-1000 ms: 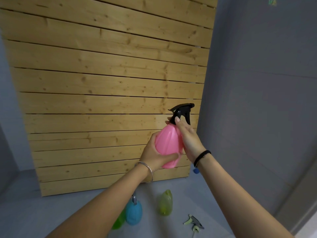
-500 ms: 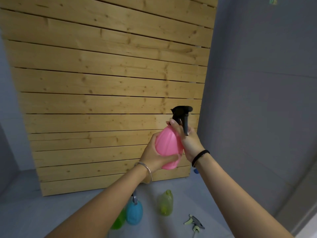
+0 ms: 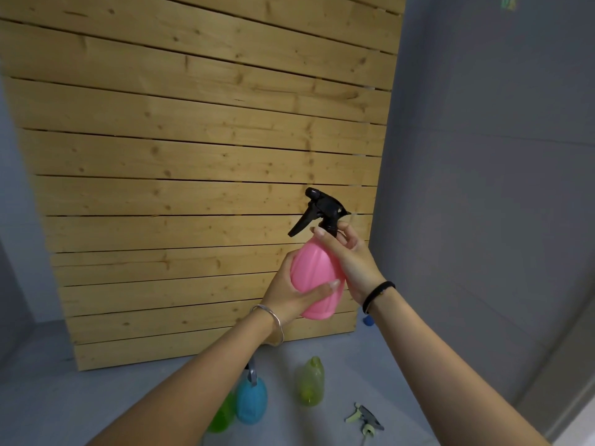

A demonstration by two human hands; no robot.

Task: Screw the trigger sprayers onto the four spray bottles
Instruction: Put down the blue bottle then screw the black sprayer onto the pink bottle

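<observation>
1. I see a slat panel (image 3: pixel 199 175) filling most of the view, its top and left cut off by the frame; grey wall (image 3: pixel 489 188) stands to its right. A small greenish mark at the wall's top is too blurred to read.
2. The grey worktop (image 3: pixel 96 397) runs below, partly hidden by both forearms.
3. My left hand (image 3: pixel 291 296) is clenched round the belly of the pink bottle (image 3: pixel 317 278), held up in front of the panel; the palm hides the bottle's left side. I find no label on it.
4. My right hand (image 3: pixel 354 259) has its fingers (image 3: pixel 323 235) closed on the collar of the black sprayer (image 3: pixel 325 209), which sits on the pink bottle's neck, lever pointing left and down.
5. A blue bottle (image 3: pixel 252 402) stands on the worktop with a sprayer on it, mostly hidden by my left arm.
6. A yellow bottle (image 3: pixel 310 383) stands just right of it, neck bare.
7. A green bottle (image 3: pixel 222 420) shows only as a sliver behind my arm.
8. A loose sprayer (image 3: pixel 365 416) lies near the yellow bottle.
9. A blue object (image 3: pixel 368 320) peeps past my right wrist; I cannot tell what it is.
</observation>
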